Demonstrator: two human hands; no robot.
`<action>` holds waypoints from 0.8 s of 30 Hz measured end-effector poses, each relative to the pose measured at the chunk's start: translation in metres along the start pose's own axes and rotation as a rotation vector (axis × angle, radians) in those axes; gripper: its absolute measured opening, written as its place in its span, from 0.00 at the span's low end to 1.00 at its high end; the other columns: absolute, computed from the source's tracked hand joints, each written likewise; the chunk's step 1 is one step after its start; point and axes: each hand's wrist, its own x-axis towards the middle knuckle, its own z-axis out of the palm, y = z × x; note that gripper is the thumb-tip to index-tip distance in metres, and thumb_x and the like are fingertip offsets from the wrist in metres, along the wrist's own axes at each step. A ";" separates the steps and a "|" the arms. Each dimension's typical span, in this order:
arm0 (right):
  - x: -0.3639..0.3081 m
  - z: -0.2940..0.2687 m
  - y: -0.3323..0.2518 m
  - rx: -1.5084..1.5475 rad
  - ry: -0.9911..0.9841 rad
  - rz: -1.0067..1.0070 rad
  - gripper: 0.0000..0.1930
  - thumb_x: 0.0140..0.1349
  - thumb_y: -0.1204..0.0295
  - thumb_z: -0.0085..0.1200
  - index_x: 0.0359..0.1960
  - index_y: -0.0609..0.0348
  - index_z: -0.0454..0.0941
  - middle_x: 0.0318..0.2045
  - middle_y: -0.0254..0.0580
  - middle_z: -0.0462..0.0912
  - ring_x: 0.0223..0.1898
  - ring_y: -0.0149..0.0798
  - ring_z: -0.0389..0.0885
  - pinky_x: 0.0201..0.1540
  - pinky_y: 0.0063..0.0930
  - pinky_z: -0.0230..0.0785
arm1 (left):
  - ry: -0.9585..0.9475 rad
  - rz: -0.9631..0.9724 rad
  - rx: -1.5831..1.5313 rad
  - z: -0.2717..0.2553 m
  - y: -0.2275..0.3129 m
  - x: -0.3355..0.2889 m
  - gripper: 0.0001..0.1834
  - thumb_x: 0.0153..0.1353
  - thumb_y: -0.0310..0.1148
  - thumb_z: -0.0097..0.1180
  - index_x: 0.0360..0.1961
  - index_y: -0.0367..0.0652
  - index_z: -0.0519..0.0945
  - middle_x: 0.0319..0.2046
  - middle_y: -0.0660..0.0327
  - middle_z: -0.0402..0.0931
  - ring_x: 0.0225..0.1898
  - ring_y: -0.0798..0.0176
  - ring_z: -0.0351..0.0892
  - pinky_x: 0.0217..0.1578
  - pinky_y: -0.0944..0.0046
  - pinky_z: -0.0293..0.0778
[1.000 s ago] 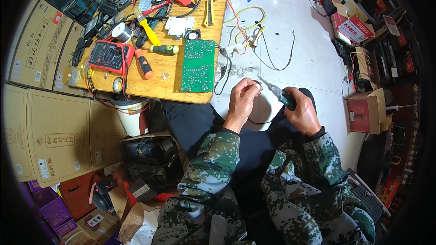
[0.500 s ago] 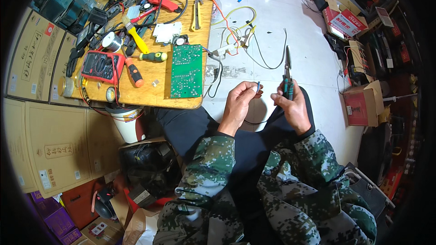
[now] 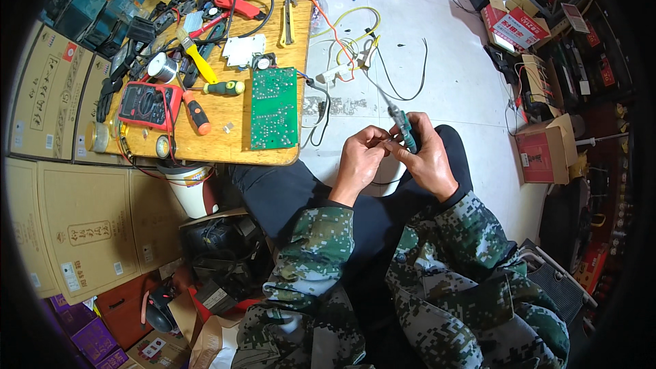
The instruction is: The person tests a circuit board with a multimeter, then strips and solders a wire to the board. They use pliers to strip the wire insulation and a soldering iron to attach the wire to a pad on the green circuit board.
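Observation:
My right hand (image 3: pixel 427 154) grips green-handled needle-nose pliers (image 3: pixel 403 126), their thin jaws pointing up and to the left. My left hand (image 3: pixel 360 158) pinches a small part against the pliers, fingertips touching my right hand; the part itself is too small to make out. Both hands are held over my lap, above dark trousers, with camouflage sleeves on the forearms. A green circuit board (image 3: pixel 275 107) lies on the wooden table (image 3: pixel 225 147) just left of my hands.
The table carries a red multimeter (image 3: pixel 150 106), screwdrivers (image 3: pixel 197 115), a solder spool (image 3: pixel 162 67), a brush and cables. Loose wires (image 3: pixel 383 61) trail over the white floor. Cardboard boxes (image 3: pixel 82 219) stack at the left; red boxes (image 3: pixel 543 154) and clutter line the right.
My hands have come together and shifted slightly. The pliers, held upright half a second ago, now tilt toward my left hand's fingertips.

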 end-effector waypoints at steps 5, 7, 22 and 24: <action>0.001 -0.005 0.006 -0.090 0.012 0.034 0.22 0.63 0.75 0.67 0.54 0.66 0.71 0.39 0.49 0.82 0.40 0.33 0.81 0.47 0.30 0.75 | -0.024 -0.088 0.101 0.000 0.004 -0.002 0.04 0.68 0.21 0.58 0.41 0.34 0.84 0.36 0.61 0.86 0.36 0.73 0.82 0.41 0.70 0.78; 0.003 -0.004 0.009 -0.014 0.083 0.058 0.17 0.65 0.77 0.63 0.53 0.65 0.71 0.36 0.43 0.83 0.37 0.31 0.81 0.44 0.28 0.76 | -0.055 -0.061 0.122 0.001 0.007 -0.003 0.04 0.70 0.24 0.60 0.42 0.34 0.84 0.35 0.62 0.86 0.35 0.73 0.82 0.39 0.70 0.78; 0.008 -0.005 0.012 0.641 0.134 0.299 0.16 0.67 0.80 0.63 0.52 0.64 0.71 0.35 0.40 0.82 0.32 0.35 0.81 0.37 0.32 0.76 | -0.115 -0.013 0.045 0.003 0.013 -0.007 0.05 0.72 0.28 0.61 0.40 0.37 0.83 0.30 0.65 0.82 0.25 0.77 0.74 0.27 0.74 0.68; 0.008 -0.006 0.010 0.639 0.131 0.299 0.16 0.67 0.80 0.63 0.52 0.64 0.71 0.35 0.40 0.81 0.32 0.35 0.81 0.38 0.32 0.77 | -0.124 -0.023 0.001 0.003 0.013 -0.007 0.04 0.72 0.28 0.60 0.40 0.38 0.82 0.30 0.65 0.82 0.25 0.77 0.74 0.26 0.74 0.68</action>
